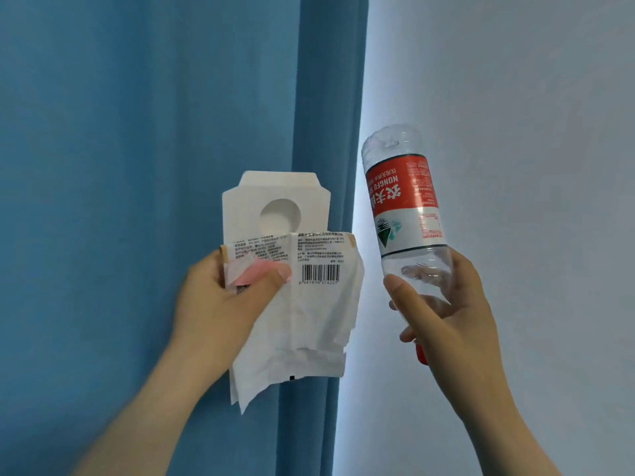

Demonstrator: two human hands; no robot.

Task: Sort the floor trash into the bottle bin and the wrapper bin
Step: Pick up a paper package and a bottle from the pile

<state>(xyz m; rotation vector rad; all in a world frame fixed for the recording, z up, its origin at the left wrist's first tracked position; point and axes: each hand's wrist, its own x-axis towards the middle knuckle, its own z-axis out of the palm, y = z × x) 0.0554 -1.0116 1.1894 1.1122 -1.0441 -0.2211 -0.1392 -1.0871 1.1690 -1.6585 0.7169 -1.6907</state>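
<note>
Your left grip (220, 297) pinches a torn white printed wrapper (319, 304) and a white cardboard piece with a round hole (275, 197). Your right grip (453, 304) clasps an upturned clear plastic bottle with a red label (402, 197). Behind them are a blue curtain (137, 132) and a pale wall (515, 97).

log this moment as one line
left hand: grips white wrappers | right hand: holds clear bottle upside down, red cap low | bins: not in view | backdrop: blue curtain

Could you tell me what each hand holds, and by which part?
The left hand pinches wrappers at their left edge; right hand grips bottle near its neck.
</note>
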